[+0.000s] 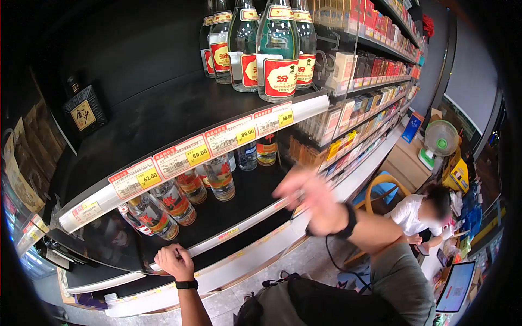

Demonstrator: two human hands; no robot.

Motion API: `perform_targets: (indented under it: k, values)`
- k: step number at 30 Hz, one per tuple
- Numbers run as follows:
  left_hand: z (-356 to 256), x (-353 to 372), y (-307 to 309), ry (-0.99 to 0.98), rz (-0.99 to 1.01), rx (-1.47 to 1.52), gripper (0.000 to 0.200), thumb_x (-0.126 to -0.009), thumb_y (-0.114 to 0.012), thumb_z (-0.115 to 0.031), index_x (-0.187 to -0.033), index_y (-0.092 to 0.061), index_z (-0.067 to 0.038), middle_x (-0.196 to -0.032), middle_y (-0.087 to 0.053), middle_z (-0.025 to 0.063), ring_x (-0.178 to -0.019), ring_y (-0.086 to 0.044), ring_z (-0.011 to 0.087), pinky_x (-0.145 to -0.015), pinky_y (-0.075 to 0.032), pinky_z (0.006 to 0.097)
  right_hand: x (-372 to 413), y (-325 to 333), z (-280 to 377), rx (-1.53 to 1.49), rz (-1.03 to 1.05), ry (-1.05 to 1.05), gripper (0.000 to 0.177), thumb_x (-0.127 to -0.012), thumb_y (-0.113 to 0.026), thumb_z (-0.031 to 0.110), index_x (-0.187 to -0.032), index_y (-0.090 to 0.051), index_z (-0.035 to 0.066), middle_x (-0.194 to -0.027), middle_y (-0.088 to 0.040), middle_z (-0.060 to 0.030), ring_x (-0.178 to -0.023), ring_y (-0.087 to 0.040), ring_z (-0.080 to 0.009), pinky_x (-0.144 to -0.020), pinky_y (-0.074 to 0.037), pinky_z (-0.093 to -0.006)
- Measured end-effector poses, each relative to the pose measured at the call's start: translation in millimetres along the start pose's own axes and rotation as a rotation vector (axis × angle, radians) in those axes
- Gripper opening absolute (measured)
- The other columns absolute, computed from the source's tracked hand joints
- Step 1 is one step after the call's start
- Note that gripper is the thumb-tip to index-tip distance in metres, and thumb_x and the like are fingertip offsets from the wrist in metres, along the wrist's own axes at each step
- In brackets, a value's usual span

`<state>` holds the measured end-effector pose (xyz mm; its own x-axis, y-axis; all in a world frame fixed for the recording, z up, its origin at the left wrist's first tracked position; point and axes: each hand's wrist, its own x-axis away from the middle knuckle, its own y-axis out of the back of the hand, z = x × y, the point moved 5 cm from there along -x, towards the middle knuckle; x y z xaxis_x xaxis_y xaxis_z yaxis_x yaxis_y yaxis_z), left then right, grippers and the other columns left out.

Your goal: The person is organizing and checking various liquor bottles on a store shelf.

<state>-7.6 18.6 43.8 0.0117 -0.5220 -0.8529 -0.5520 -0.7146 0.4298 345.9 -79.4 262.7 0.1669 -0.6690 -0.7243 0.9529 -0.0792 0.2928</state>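
My left hand point(175, 262), with a black band at the wrist, is at the front edge of the lower shelf point(212, 243). Its fingers are curled over the edge strip. Motion blurs my right hand point(312, 198), which is raised in front of the shelf's right end with its fingers pointing left; whether it holds anything does not show. Several printed glass bottles point(179, 204) stand on the lower shelf. Above, clear bottles with red and cream labels point(280, 73) stand at the right of the upper shelf, behind its price-tag strip point(196, 155).
A dark square bottle point(82, 111) stands at the upper left. Racks of small boxes point(375, 70) line the right side. Beyond my right arm are a person in a white shirt point(416, 214), a chair point(380, 187), a fan point(440, 138) and a monitor point(455, 287).
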Motion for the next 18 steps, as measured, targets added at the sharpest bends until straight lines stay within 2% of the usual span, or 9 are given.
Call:
perform_targets:
  k: [2,5,9,11,13,14,16,17,18]
  values:
    - [3,1,0,0.015,0.012,-0.001,0.007,-0.080,-0.065,-0.006,-0.083,-0.064,-0.012,-0.076,-0.056,0.0042,-0.074,-0.054,0.0275,-0.080,-0.038,0.0423,31,-43,-30,0.222,0.422,0.105,0.034,-0.104,-0.068,0.036,-0.114,-0.067,0.004,-0.096,-0.065,-0.0091,-0.089,-0.065,-0.0253,-0.082,-0.053,-0.0368]
    - [1,-1,1,0.031,0.045,-0.007,0.006,-0.081,-0.065,-0.006,-0.083,-0.064,-0.011,-0.076,-0.056,0.0037,-0.074,-0.054,0.0270,-0.080,-0.038,0.0419,56,-56,-86,0.341,0.421,0.020,0.027,-0.100,-0.073,0.029,-0.113,-0.069,0.006,-0.104,-0.068,-0.0117,-0.099,-0.065,-0.0323,-0.089,-0.053,-0.0432]
    - [2,-3,6,0.088,0.083,0.062,0.006,-0.085,-0.065,-0.004,-0.086,-0.064,-0.010,-0.080,-0.059,0.0024,-0.075,-0.054,0.0226,-0.082,-0.038,0.0393,74,-36,-159,0.421,0.195,-0.181,0.019,-0.100,-0.070,0.023,-0.109,-0.070,0.006,-0.102,-0.068,-0.0098,-0.102,-0.063,-0.0311,-0.097,-0.046,-0.0444]
    - [1,-1,8,0.131,0.079,0.126,0.005,-0.089,-0.066,-0.005,-0.088,-0.064,-0.009,-0.082,-0.060,0.0023,-0.076,-0.054,0.0195,-0.082,-0.039,0.0369,82,-33,-179,0.477,0.160,-0.166,0.019,-0.099,-0.070,0.022,-0.109,-0.070,0.007,-0.100,-0.067,-0.0095,-0.101,-0.063,-0.0309,-0.096,-0.046,-0.0443]
    - [9,6,16,0.470,-0.056,0.565,0.007,-0.098,-0.066,-0.009,-0.093,-0.062,-0.006,-0.090,-0.062,0.0027,-0.080,-0.055,0.0139,-0.083,-0.041,0.0310,86,-35,-184,0.563,0.096,-0.119,0.017,-0.097,-0.072,0.021,-0.108,-0.070,0.009,-0.100,-0.065,-0.0085,-0.099,-0.061,-0.0304,-0.093,-0.045,-0.0449]
    - [8,11,25,0.546,-0.058,0.679,0.012,-0.105,-0.062,-0.016,-0.100,-0.059,-0.006,-0.094,-0.060,0.0029,-0.086,-0.054,0.0125,-0.084,-0.041,0.0273,89,-40,-187,0.556,0.096,-0.123,0.017,-0.097,-0.072,0.021,-0.108,-0.070,0.009,-0.100,-0.065,-0.0085,-0.099,-0.061,-0.0304,-0.093,-0.045,-0.0449]
    - [-7,7,41,0.559,-0.095,0.792,0.010,-0.107,-0.058,-0.017,-0.103,-0.058,-0.008,-0.095,-0.058,0.0011,-0.089,-0.053,0.0118,-0.083,-0.042,0.0276,99,-50,-182,0.655,0.000,-0.055,0.017,-0.094,-0.074,0.022,-0.107,-0.071,0.010,-0.104,-0.064,-0.0076,-0.099,-0.059,-0.0309,-0.092,-0.044,-0.0457]
    - [-9,5,40,0.655,-0.141,0.894,0.017,-0.109,-0.056,-0.025,-0.106,-0.057,-0.009,-0.097,-0.058,0.0012,-0.087,-0.052,0.0123,-0.081,-0.042,0.0281,106,-54,-184,0.699,-0.028,0.013,0.017,-0.092,-0.076,0.022,-0.106,-0.071,0.012,-0.106,-0.062,-0.0068,-0.099,-0.057,-0.0311,-0.092,-0.044,-0.0461]
    - [-6,4,32,0.782,-0.187,1.441,0.022,-0.109,-0.057,-0.030,-0.114,-0.060,-0.009,-0.102,-0.061,0.0029,-0.090,-0.057,0.0148,-0.083,-0.047,0.0304,113,-56,-190,0.733,-0.050,0.056,0.018,-0.091,-0.076,0.022,-0.105,-0.071,0.012,-0.105,-0.061,-0.0063,-0.098,-0.057,-0.0305,-0.091,-0.044,-0.0457]
